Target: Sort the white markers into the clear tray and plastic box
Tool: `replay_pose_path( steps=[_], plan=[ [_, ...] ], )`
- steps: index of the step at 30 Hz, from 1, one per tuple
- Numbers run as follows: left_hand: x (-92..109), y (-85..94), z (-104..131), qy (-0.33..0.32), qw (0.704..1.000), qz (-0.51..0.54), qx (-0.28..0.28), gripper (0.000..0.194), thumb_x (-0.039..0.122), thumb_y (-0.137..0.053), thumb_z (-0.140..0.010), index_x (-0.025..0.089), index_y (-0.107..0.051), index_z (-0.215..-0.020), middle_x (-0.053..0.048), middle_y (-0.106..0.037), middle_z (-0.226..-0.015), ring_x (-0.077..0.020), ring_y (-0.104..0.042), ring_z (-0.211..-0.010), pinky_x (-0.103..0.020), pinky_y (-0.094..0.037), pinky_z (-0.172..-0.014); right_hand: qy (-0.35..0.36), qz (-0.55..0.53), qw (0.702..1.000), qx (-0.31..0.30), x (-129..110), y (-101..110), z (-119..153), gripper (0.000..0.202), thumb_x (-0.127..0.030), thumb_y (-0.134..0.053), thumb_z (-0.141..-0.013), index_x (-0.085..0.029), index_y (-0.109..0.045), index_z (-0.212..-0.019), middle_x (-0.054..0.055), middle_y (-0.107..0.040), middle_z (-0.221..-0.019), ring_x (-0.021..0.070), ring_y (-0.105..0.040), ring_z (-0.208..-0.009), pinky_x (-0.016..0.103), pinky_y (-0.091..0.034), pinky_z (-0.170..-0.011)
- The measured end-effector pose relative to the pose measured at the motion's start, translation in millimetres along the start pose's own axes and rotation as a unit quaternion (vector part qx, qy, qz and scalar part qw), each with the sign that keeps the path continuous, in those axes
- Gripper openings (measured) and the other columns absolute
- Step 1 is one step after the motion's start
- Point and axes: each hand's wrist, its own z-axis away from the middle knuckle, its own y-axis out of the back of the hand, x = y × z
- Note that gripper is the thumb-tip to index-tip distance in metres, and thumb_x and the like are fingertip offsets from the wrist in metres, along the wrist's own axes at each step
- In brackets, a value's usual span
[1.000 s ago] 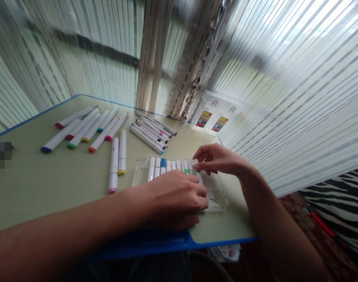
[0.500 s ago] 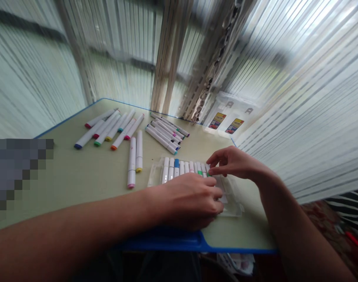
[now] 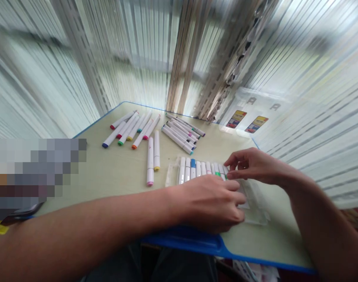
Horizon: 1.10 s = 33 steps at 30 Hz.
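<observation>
**Markers lined up in a clear case, both hands at its right end**

Markers (image 3: pixel 200 169) stand side by side in a clear plastic case (image 3: pixel 255 203) near the front edge of the table (image 3: pixel 108 176), their caps pointing away from the person. The left hand (image 3: pixel 214 201) lies over the near part of the row with fingers curled down onto it; whether it actually clasps a marker cannot be told, since the knuckles hide the tips. The right hand (image 3: pixel 255 166) pinches at the last marker of the row, thumb and forefinger closed on its cap end (a green cap shows just beside them).

Compared with a second ago, both hands sit at the same spot on the case and the row looks unchanged in length; only the view has swung, sliding table and case rightward in the picture. So the marker at the right end seems still to be getting seated, not yet released.

Farther back lie loose markers (image 3: pixel 128 131), a second loose bunch (image 3: pixel 181 135) and a pair (image 3: pixel 153 156) apart from them. Two packets (image 3: pixel 246 119) lean at the far right corner.
</observation>
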Motion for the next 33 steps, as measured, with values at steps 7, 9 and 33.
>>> replay_pose_path(
  steps=[7, 9, 33],
  plan=[
    [0.4, 1.2, 0.5, -0.002, 1.000, -0.007, 0.019, 0.009, 0.020, -0.065, -0.091, 0.018, -0.074, -0.089, -0.008, -0.070, -0.082, -0.0240, -0.059, -0.078, -0.039, -0.041, -0.058, 0.003, 0.012, 1.000, 0.002, -7.6, 1.0, 1.7, 0.041, -0.046, -0.090, -0.061, -0.015, -0.078, -0.084, 0.002, -0.070, -0.063, 0.0135, -0.058, -0.057, 0.026, -0.043, -0.050],
    [0.1, 2.2, 0.6, 0.000, 1.000, -0.001, 0.024, 0.009, 0.020, -0.066, -0.091, 0.018, -0.074, -0.092, -0.008, -0.071, -0.081, -0.0240, -0.060, -0.078, -0.039, -0.042, -0.060, 0.005, 0.009, 1.000, 0.001, -7.3, 1.2, 2.5, 0.040, -0.045, -0.090, -0.062, -0.015, -0.078, -0.086, 0.002, -0.070, -0.065, 0.0135, -0.059, -0.058, 0.026, -0.044, -0.052],
    [-10.3, 8.6, 3.0, 0.031, 0.994, 0.086, 0.060, 0.021, 0.036, -0.064, -0.093, 0.017, -0.075, -0.091, -0.009, -0.074, -0.095, -0.0224, -0.067, -0.089, -0.035, -0.053, -0.075, 0.017, -0.066, 0.995, 0.071, -6.9, -0.6, 3.1, 0.042, -0.047, -0.090, -0.064, -0.014, -0.074, -0.085, 0.000, -0.065, -0.059, 0.0098, -0.052, -0.047, 0.023, -0.037, -0.042]
  ],
)
